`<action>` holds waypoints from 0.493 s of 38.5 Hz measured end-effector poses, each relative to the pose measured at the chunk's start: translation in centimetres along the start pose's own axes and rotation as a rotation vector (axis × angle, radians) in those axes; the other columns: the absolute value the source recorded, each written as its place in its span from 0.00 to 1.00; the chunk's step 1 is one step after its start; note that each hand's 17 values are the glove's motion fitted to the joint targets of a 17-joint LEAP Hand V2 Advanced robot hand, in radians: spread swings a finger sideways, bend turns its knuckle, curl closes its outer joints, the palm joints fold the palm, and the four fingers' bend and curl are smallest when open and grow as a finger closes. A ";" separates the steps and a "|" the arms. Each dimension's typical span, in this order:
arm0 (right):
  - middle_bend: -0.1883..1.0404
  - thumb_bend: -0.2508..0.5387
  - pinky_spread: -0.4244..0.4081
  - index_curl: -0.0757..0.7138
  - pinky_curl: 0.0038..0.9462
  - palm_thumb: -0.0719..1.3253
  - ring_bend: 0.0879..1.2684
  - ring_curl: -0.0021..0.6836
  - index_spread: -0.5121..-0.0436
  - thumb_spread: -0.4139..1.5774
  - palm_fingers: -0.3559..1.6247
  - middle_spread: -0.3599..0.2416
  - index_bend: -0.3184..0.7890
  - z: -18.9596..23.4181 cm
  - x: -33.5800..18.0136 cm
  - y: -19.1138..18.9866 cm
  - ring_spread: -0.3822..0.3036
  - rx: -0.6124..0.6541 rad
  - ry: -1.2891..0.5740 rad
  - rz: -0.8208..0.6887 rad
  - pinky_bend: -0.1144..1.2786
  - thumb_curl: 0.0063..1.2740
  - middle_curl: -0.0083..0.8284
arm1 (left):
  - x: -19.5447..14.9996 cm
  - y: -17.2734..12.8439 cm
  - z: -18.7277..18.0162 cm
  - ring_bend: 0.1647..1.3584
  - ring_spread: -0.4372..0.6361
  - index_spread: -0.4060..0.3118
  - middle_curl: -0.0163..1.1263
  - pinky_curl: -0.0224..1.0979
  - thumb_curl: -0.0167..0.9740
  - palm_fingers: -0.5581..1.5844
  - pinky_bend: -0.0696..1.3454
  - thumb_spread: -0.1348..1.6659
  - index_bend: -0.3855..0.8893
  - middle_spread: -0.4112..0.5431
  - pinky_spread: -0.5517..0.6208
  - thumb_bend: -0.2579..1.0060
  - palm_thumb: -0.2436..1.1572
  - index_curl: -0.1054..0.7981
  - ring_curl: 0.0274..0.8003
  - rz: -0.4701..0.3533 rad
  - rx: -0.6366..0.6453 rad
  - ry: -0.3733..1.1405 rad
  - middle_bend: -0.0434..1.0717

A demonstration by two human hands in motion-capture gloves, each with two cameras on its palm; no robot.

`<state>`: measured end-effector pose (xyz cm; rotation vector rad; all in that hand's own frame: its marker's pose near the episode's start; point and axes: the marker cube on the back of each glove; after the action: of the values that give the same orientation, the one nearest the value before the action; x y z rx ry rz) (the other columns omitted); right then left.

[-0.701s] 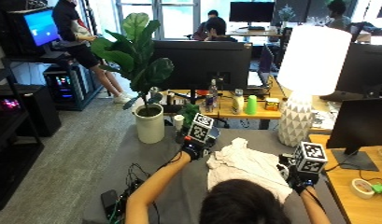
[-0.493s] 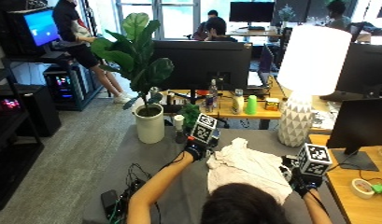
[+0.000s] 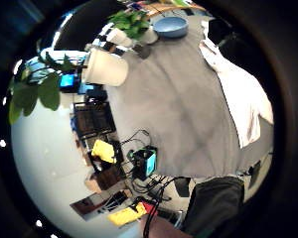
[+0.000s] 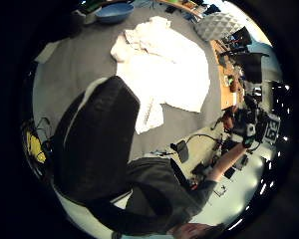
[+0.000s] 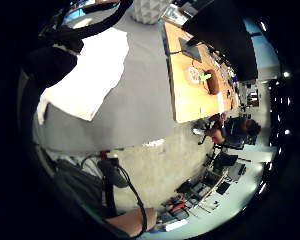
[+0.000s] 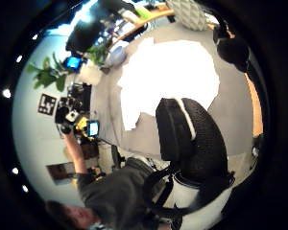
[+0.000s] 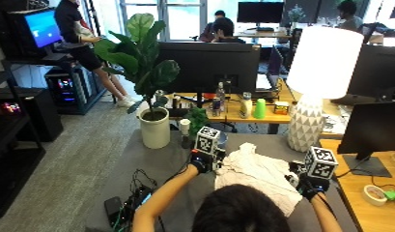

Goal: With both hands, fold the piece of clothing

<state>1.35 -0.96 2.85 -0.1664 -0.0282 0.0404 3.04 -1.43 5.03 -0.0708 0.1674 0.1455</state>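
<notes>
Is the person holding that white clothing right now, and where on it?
No: both hands, left and right, hang above the table beside the white garment, neither touching it.

Black glove on the left hand [image 7: 201, 164], black glove on the right hand [image 7: 309, 187]. Textured, finely ribbed glove fabric over a thick thumb [image 4: 97, 144] in the left thumb side palm view, with a pale seam line along it. Dark short-sleeved top [image 6: 117, 191], forearms bare; dark hair [image 7: 239, 211].
</notes>
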 end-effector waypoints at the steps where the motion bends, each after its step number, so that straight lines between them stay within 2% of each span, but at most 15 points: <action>1: 0.37 0.65 0.61 0.44 0.28 0.37 0.28 0.48 0.66 0.86 0.63 0.53 0.37 0.7 0.0 -0.4 0.47 -0.019 0.006 -0.002 0.24 0.13 0.39 | 0.2 -0.3 0.9 0.26 0.45 0.40 0.19 0.27 0.13 0.50 0.26 0.76 0.49 0.46 0.52 0.21 0.24 0.47 0.32 0.022 -0.013 0.023 0.16; 4: 0.36 0.62 0.62 0.42 0.31 0.37 0.29 0.50 0.62 0.86 0.60 0.53 0.35 3.7 0.2 -1.9 0.46 -0.053 0.036 -0.014 0.26 0.14 0.40 | 1.4 -1.0 3.5 0.28 0.46 0.42 0.19 0.29 0.13 0.46 0.28 0.75 0.44 0.48 0.53 0.19 0.23 0.47 0.34 0.107 -0.051 0.091 0.15; 7: 0.35 0.59 0.62 0.40 0.32 0.37 0.29 0.51 0.58 0.85 0.57 0.53 0.34 6.3 -0.3 -2.4 0.46 -0.086 0.062 -0.038 0.29 0.14 0.41 | 3.0 -0.3 5.4 0.29 0.48 0.45 0.19 0.30 0.15 0.43 0.30 0.72 0.41 0.50 0.55 0.18 0.21 0.46 0.35 0.176 -0.057 0.120 0.15; 8: 0.35 0.58 0.62 0.40 0.32 0.37 0.29 0.52 0.57 0.85 0.57 0.53 0.35 7.2 -0.5 -2.3 0.46 -0.104 0.069 -0.047 0.29 0.15 0.42 | 3.6 0.4 6.0 0.30 0.48 0.45 0.19 0.31 0.15 0.43 0.30 0.72 0.42 0.51 0.55 0.18 0.21 0.46 0.36 0.188 -0.058 0.117 0.15; 10: 0.35 0.56 0.62 0.38 0.33 0.37 0.29 0.52 0.55 0.85 0.56 0.53 0.34 9.6 -1.1 -2.2 0.46 -0.156 0.086 -0.064 0.30 0.15 0.42 | 5.2 2.3 7.3 0.31 0.50 0.48 0.19 0.31 0.16 0.40 0.32 0.68 0.38 0.53 0.57 0.17 0.20 0.44 0.36 0.200 -0.092 0.098 0.16; 12: 0.34 0.55 0.62 0.37 0.34 0.38 0.30 0.52 0.54 0.84 0.54 0.52 0.33 12.3 -1.5 -2.0 0.46 -0.215 0.109 -0.081 0.32 0.16 0.43 | 6.8 4.0 9.3 0.32 0.52 0.50 0.19 0.32 0.17 0.38 0.33 0.66 0.37 0.55 0.59 0.18 0.19 0.43 0.37 0.191 -0.173 0.071 0.17; 14: 0.34 0.53 0.62 0.36 0.35 0.38 0.30 0.53 0.51 0.83 0.53 0.51 0.33 14.8 -1.7 -2.0 0.46 -0.260 0.135 -0.086 0.34 0.16 0.43 | 8.1 4.4 11.4 0.34 0.56 0.52 0.19 0.33 0.18 0.34 0.35 0.63 0.34 0.58 0.62 0.17 0.19 0.40 0.37 0.197 -0.231 0.041 0.17; 16: 0.33 0.52 0.62 0.35 0.36 0.39 0.30 0.54 0.50 0.82 0.51 0.52 0.33 16.7 -1.7 -2.1 0.45 -0.281 0.159 -0.084 0.35 0.17 0.44 | 9.4 3.9 12.9 0.36 0.61 0.55 0.20 0.34 0.20 0.30 0.38 0.60 0.33 0.63 0.67 0.17 0.18 0.39 0.39 0.258 -0.200 0.035 0.17; 19: 0.32 0.49 0.62 0.34 0.37 0.41 0.31 0.54 0.49 0.81 0.50 0.52 0.34 18.7 -1.8 -1.9 0.45 -0.282 0.179 -0.092 0.38 0.18 0.44 | 11.4 2.5 14.4 0.38 0.67 0.59 0.19 0.35 0.21 0.26 0.41 0.57 0.33 0.67 0.72 0.17 0.18 0.36 0.38 0.397 -0.054 0.084 0.18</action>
<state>-0.94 0.18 21.53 -0.4498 0.1383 -0.0705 16.06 3.78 17.06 -0.0967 0.2606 0.5435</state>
